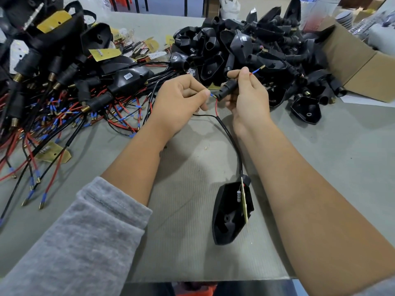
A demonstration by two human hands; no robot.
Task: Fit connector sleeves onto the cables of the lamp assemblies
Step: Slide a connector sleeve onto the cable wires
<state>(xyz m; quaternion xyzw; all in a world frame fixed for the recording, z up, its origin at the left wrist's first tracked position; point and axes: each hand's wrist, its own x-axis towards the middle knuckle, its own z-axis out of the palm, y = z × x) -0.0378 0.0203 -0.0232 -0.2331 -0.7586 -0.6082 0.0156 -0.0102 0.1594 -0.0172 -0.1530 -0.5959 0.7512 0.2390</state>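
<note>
The left hand (181, 101) pinches a blue-tipped wire (211, 95) at the connector sleeve (226, 88). The right hand (248, 92) grips that sleeve. The lamp housing (228, 216) lies near the table's (320, 146) front edge.

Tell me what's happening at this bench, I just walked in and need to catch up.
A person is fitting a black sleeve onto a lamp's cable. The right hand holds the sleeve, with one blue-tipped wire already poking out past the fingers. The left hand pinches a second blue-tipped wire at the sleeve's mouth. The lamp housing lies on the table between the forearms, with piles of housings and wires behind.
</note>
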